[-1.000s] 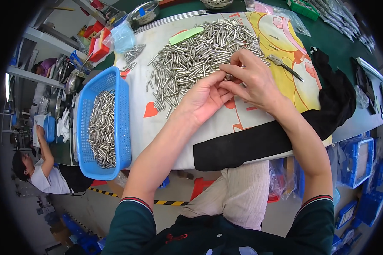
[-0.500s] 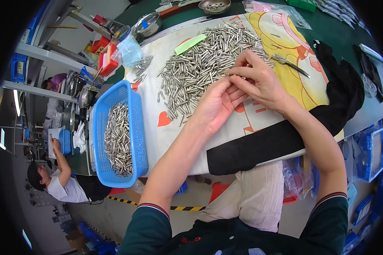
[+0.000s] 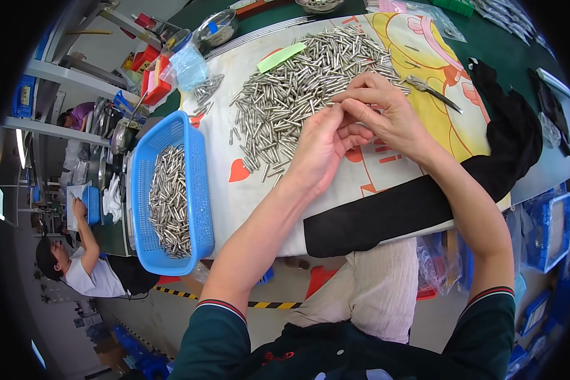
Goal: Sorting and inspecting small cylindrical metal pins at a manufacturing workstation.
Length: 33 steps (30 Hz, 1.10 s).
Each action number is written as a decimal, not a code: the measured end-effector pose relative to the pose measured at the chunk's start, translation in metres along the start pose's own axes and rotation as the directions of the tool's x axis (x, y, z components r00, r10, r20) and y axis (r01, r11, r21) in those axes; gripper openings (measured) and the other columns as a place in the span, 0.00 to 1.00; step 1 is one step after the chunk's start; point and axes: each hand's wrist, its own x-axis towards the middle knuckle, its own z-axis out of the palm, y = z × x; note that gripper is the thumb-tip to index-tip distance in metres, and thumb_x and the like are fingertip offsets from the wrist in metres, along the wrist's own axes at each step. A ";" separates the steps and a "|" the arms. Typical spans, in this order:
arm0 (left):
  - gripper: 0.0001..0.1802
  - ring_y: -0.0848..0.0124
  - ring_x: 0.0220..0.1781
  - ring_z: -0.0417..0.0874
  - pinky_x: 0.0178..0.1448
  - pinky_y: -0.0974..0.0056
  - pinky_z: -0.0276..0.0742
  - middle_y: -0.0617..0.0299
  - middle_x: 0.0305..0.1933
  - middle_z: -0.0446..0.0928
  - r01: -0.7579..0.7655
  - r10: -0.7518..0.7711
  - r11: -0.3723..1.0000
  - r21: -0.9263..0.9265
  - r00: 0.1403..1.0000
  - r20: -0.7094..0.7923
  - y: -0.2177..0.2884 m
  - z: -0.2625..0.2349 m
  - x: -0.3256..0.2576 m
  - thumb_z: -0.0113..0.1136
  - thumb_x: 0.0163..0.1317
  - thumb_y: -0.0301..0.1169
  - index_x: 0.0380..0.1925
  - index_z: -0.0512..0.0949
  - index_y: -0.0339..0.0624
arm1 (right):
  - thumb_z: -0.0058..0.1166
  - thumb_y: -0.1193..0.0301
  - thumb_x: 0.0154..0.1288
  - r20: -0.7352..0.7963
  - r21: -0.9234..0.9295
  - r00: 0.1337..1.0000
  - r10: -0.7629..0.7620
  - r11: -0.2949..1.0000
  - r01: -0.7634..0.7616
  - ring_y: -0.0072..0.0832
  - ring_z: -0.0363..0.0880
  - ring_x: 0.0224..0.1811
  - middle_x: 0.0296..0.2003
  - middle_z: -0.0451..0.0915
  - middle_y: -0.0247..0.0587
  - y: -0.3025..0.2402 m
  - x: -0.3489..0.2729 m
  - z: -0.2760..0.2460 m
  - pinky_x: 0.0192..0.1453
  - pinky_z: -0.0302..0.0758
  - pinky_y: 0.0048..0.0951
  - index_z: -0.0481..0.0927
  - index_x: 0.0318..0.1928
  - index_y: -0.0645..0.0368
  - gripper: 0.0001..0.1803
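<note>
Over the near edge of a heap of small metal pins (image 3: 285,95), both my hands meet with fingertips together. My left hand (image 3: 326,140) is curled, its thumb and fingers pinched. My right hand (image 3: 380,111) pinches at the same spot from the right side. Whatever sits between the fingertips is too small and too covered to make out; it may be one of the pins. A blue plastic basket (image 3: 201,190) holding many more metal pins (image 3: 170,202) stands left of my left forearm. A pale green paper strip (image 3: 281,57) lies on the heap.
Pliers-like tool (image 3: 434,94) lies right of the heap on the printed cloth (image 3: 247,196). A black cloth sleeve (image 3: 386,218) runs along the near edge. Clear bag (image 3: 190,69), red bins (image 3: 155,82) and glass bowl (image 3: 216,30) sit at far left. Another person (image 3: 92,272) works at left.
My left hand's fingers have curled in and its thumb has come up to the right fingertips; before, the palm lay more open. The whole view has shifted slightly.
</note>
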 end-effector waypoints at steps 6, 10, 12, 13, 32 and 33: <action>0.13 0.75 0.36 0.78 0.43 0.70 0.77 0.60 0.37 0.76 -0.032 0.032 0.999 -0.004 0.999 -0.042 -0.003 -0.002 0.002 0.44 0.71 0.35 0.40 0.74 0.36 | 0.54 0.64 0.62 -0.030 -0.002 0.999 -0.022 1.000 0.022 0.34 0.74 0.36 0.30 0.76 0.39 0.003 0.000 0.005 0.42 0.72 0.32 0.83 0.36 0.59 0.11; 0.11 0.75 0.36 0.76 0.42 0.71 0.76 0.63 0.37 0.74 0.109 -0.128 0.982 -0.155 0.984 -0.121 -0.007 -0.004 0.004 0.47 0.69 0.33 0.43 0.73 0.38 | 0.53 0.64 0.62 0.023 -0.086 0.999 -0.022 0.996 0.024 0.36 0.75 0.35 0.29 0.76 0.42 0.003 -0.003 0.000 0.40 0.73 0.33 0.83 0.36 0.59 0.12; 0.11 0.76 0.36 0.75 0.41 0.72 0.75 0.64 0.36 0.74 0.154 -0.144 0.966 -0.206 0.988 0.061 -0.006 -0.011 0.005 0.47 0.69 0.32 0.44 0.73 0.37 | 0.53 0.70 0.62 0.094 -0.116 0.995 -0.038 0.992 0.049 0.26 0.74 0.35 0.32 0.74 0.38 0.000 -0.002 -0.004 0.39 0.71 0.27 0.82 0.38 0.63 0.10; 0.11 0.76 0.36 0.75 0.41 0.72 0.75 0.64 0.36 0.74 0.155 -0.145 0.966 -0.205 0.987 0.061 -0.005 -0.013 0.006 0.47 0.69 0.32 0.44 0.73 0.37 | 0.53 0.70 0.62 0.093 -0.115 0.995 -0.037 0.992 0.048 0.26 0.74 0.35 0.32 0.74 0.38 -0.002 -0.001 -0.006 0.39 0.71 0.27 0.82 0.38 0.63 0.10; 0.14 0.76 0.26 0.77 0.34 0.71 0.77 0.58 0.31 0.77 -0.131 0.206 0.906 0.401 0.967 -0.149 -0.003 0.004 0.004 0.40 0.72 0.30 0.51 0.66 0.34 | 0.60 0.70 0.57 0.175 0.379 0.904 0.390 0.821 -0.428 0.16 0.75 0.26 0.25 0.81 0.35 -0.005 0.002 -0.010 0.33 0.71 0.20 0.83 0.35 0.64 0.10; 0.14 0.76 0.26 0.77 0.34 0.71 0.76 0.58 0.30 0.77 -0.142 0.222 0.893 0.426 0.964 -0.145 -0.003 0.004 0.003 0.40 0.72 0.30 0.51 0.66 0.33 | 0.60 0.70 0.57 0.191 0.326 0.890 0.414 0.829 -0.455 0.16 0.74 0.26 0.26 0.81 0.36 -0.006 0.002 -0.010 0.33 0.72 0.21 0.83 0.35 0.65 0.10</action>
